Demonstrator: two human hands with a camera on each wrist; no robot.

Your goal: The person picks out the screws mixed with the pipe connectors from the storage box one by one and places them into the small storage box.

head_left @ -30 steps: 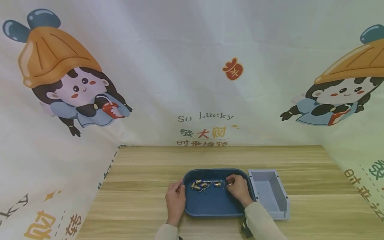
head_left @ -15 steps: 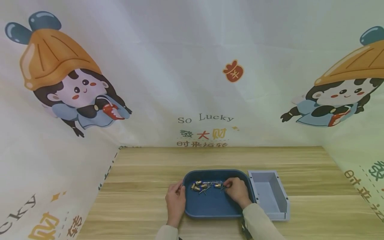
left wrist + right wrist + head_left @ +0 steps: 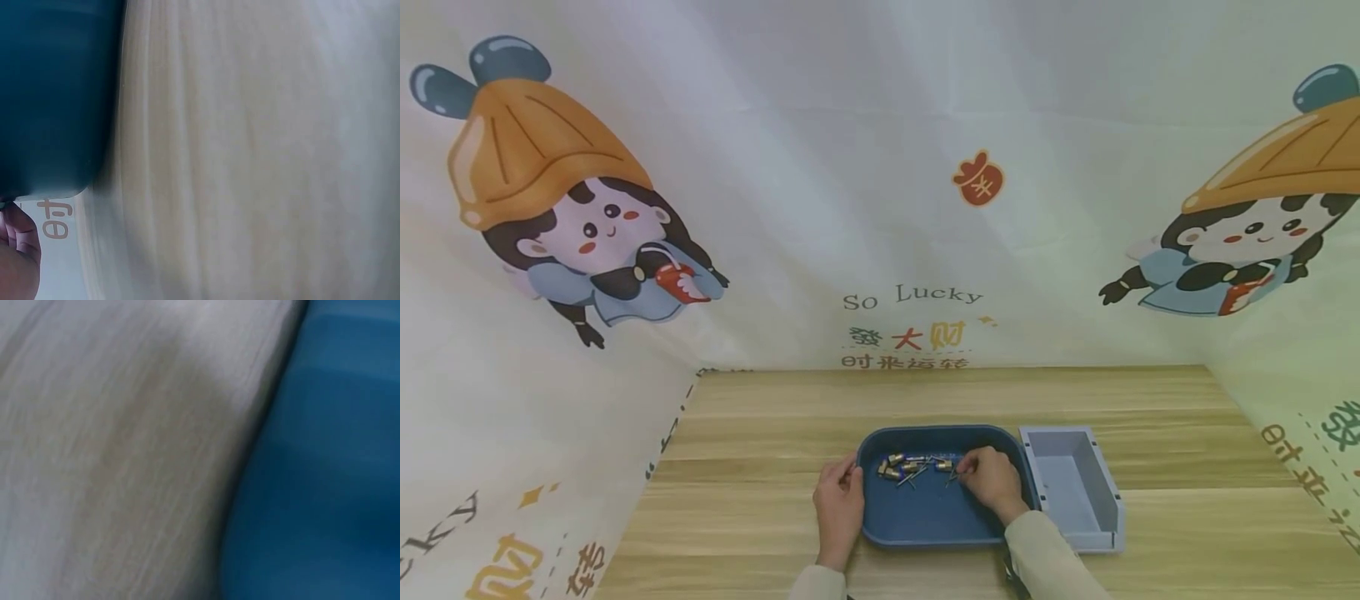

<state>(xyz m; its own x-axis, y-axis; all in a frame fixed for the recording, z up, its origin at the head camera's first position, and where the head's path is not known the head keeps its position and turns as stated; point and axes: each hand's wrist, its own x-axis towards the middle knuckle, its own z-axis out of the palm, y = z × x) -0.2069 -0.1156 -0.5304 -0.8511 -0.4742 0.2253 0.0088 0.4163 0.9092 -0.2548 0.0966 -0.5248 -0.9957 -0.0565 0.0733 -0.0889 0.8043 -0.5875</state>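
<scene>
My left hand grips the left rim of a dark blue tray, fingers and thumb on its edge. In the left wrist view the fingers sit at the tray's corner. Inside the tray, toward its back, lies a loose cluster of small brass-headed pieces with thin steel shanks and some blue parts. Over the tray's right side, my right hand pinches one small thin-shanked metal piece between thumb and forefinger. Its fingers hide the other end. The right wrist view shows just the tray's outer wall and table.
A grey open-front bin stands right beside the tray's right side. Both rest on a wood-grain table. Printed cloth walls enclose the table at the back and both sides.
My right hand has shifted slightly left within the tray, and the piece in its fingers now points down by the cluster. The left hand keeps its hold on the rim.
</scene>
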